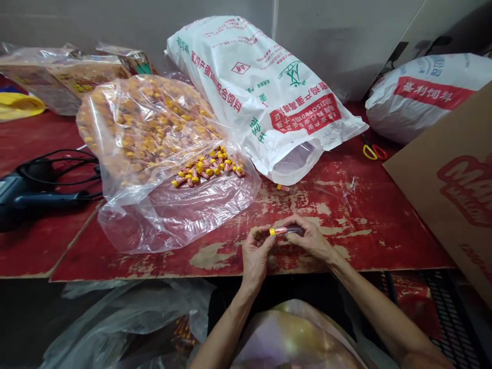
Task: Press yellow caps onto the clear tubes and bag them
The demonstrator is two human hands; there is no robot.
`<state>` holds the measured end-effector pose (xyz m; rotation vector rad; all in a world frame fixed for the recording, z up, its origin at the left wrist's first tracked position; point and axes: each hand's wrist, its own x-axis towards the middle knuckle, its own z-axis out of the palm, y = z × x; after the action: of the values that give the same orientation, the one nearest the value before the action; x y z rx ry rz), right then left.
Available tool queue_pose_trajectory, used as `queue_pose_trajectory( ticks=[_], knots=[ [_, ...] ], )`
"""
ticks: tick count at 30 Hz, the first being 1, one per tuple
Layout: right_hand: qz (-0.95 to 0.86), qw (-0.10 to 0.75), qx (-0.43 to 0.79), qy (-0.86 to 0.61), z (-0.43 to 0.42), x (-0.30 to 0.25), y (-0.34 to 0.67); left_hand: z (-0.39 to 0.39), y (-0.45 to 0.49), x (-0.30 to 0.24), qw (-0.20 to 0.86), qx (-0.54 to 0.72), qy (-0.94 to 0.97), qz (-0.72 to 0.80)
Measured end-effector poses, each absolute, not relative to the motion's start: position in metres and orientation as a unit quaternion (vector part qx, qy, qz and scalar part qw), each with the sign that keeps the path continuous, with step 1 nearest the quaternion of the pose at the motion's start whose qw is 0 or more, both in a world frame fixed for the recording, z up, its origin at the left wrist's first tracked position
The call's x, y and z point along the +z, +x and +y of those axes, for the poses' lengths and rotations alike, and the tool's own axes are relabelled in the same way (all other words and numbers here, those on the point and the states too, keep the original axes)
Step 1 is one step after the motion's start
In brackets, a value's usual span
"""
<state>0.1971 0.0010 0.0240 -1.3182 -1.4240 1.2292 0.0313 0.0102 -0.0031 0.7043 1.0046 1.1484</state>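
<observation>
Between my two hands, over the front of the table, is a small tube [280,231] with a yellow cap and a red-patterned body. My left hand [254,253] pinches its yellow-capped end between thumb and fingers. At the other end, the fingers of my right hand [313,240] close around a darker, shiny section; whether that is a separate piece I cannot tell. Many similar yellow-capped tubes [207,166] lie loose at the mouth of a large clear plastic bag [146,128], which is full of them. Another single tube [283,188] rests on the table beyond my hands.
A white woven sack [246,87] with its mouth toward me lies behind. Yellow-and-red-handled scissors [374,152], a second sack [418,102] and a cardboard box [442,179] are on the right. On the left are a dark corded tool [46,195] and packaged boxes [84,77].
</observation>
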Motion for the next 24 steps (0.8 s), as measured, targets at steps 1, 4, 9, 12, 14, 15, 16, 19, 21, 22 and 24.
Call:
queue_pose_trajectory(
  ticks=[1, 4, 9, 12, 14, 15, 16, 19, 21, 22, 24],
  knots=[
    [-0.588, 0.396, 0.478, -0.519, 0.001, 0.025, 0.195, 0.009, 0.032, -0.003, 0.665, 0.509, 0.318, 0.444],
    [-0.661, 0.352, 0.409, -0.521, 0.001, 0.025, 0.191, 0.005, 0.032, -0.002, 0.644, 0.510, 0.346, 0.454],
    [-0.698, 0.333, 0.314, -0.551, -0.009, 0.012, 0.183, -0.006, 0.036, 0.000, 0.626, 0.484, 0.399, 0.463],
    [-0.690, 0.331, 0.275, -0.582, -0.015, 0.008, 0.179, -0.009, 0.039, -0.002, 0.629, 0.476, 0.423, 0.447],
    [-0.703, 0.290, 0.263, -0.593, -0.012, 0.011, 0.182, -0.006, 0.040, -0.004, 0.633, 0.453, 0.453, 0.434],
    [-0.718, 0.248, 0.258, -0.597, -0.008, 0.014, 0.186, -0.003, 0.039, -0.006, 0.633, 0.436, 0.473, 0.430],
    [-0.736, 0.191, 0.247, -0.600, -0.001, 0.018, 0.190, 0.000, 0.038, -0.007, 0.628, 0.421, 0.494, 0.430],
    [-0.777, -0.007, 0.166, -0.607, 0.025, 0.027, 0.204, 0.009, 0.031, -0.008, 0.562, 0.421, 0.536, 0.468],
    [-0.786, -0.094, 0.109, -0.602, 0.041, 0.028, 0.209, 0.015, 0.023, -0.007, 0.508, 0.445, 0.539, 0.503],
    [-0.790, -0.115, 0.092, -0.596, 0.048, 0.027, 0.211, 0.018, 0.019, -0.006, 0.490, 0.454, 0.537, 0.515],
    [-0.798, -0.121, 0.083, -0.584, 0.055, 0.024, 0.212, 0.029, 0.010, -0.003, 0.462, 0.465, 0.535, 0.533]
  ],
)
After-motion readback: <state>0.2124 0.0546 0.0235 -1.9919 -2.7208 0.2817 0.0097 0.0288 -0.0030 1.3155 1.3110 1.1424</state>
